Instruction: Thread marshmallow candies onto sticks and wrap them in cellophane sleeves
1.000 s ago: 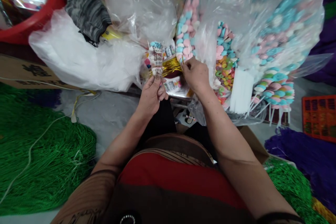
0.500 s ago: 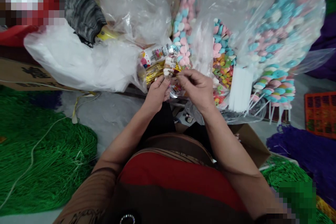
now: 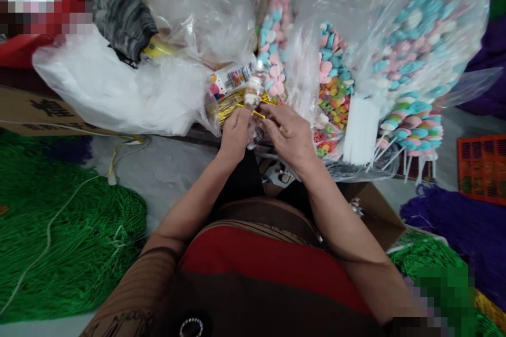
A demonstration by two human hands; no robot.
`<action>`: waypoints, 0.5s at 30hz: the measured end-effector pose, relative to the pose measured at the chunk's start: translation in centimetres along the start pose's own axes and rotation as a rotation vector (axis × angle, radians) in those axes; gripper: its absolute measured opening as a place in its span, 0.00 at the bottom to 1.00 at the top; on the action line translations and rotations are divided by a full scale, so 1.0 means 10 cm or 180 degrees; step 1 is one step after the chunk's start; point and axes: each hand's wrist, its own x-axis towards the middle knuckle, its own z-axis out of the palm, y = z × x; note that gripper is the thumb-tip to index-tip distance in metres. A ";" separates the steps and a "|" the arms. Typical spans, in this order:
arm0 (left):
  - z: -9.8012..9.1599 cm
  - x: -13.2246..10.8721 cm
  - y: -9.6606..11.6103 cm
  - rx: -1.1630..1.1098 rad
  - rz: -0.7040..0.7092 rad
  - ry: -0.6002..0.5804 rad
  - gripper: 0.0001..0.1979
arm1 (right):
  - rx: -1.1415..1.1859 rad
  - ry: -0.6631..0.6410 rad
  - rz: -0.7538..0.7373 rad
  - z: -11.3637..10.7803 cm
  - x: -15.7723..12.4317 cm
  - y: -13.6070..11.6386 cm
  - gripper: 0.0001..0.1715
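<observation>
My left hand (image 3: pixel 236 134) is closed around the lower part of a candy skewer (image 3: pixel 253 89) in a clear plastic wrapper, which stands up above the fingers. A gold twist tie (image 3: pixel 258 114) crosses the wrapper just over the left thumb. My right hand (image 3: pixel 290 131) pinches at the right end of this tie, its fingertips close to the left hand. Wrapper plastic shows between the two hands, partly hidden by the fingers. Right behind them lie a bundle of gold twist ties (image 3: pixel 231 105) and a stack of printed bags (image 3: pixel 231 80).
Clear bags of pink and blue candies (image 3: pixel 276 37) stand behind, with ring gummies (image 3: pixel 334 100) and white sticks (image 3: pixel 360 129) to the right. Candy skewers (image 3: pixel 415 124) lie farther right. An open carton (image 3: pixel 379 216) sits below my right forearm; green cord (image 3: pixel 79 242) heaps at left.
The gold tie now shows plainly across the wrapper between my hands. My right hand has shifted slightly left and down, and the wrapped skewer has lowered a little.
</observation>
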 end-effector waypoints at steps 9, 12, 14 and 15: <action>0.03 0.07 0.25 -0.1128 -0.0630 0.0272 0.22 | -0.0744 -0.0804 0.0018 0.27 -0.04 0.16 0.21; 0.02 0.04 0.28 -0.1175 -0.0687 0.0133 0.22 | -0.0825 -0.0697 0.0189 0.32 0.14 0.21 0.21; 0.04 0.00 0.25 -0.1124 -0.0692 -0.0003 0.22 | -0.0628 -0.0630 0.0254 0.33 0.21 0.25 0.21; 0.04 -0.02 0.22 -0.1076 -0.0668 -0.0043 0.22 | -0.0431 -0.0591 0.0277 0.31 0.21 0.26 0.21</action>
